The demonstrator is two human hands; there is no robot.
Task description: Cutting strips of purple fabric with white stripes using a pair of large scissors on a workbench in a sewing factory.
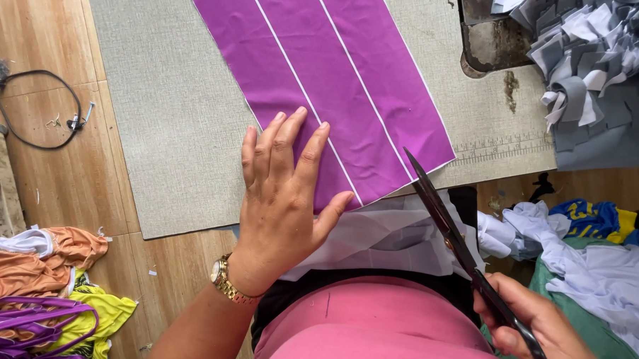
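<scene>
A purple cloth (337, 74) with two thin white stripes lies along a grey-covered table (173, 111). My left hand (283, 192), with a gold watch at the wrist, presses flat on the cloth's near left corner, fingers spread. My right hand (534, 328) grips the handles of black scissors (449, 230). Their blades look closed and point up toward the cloth's near right corner, with the tip right at its edge. White fabric (388, 235) hangs below the cloth's near edge over my lap.
A heap of grey and white cloth scraps (600, 62) fills the table's far right. White, blue and yellow fabric pieces (580, 224) lie at the right. Orange, yellow and purple garments (46, 290) sit on the wooden floor at the left, near a black cable (46, 113).
</scene>
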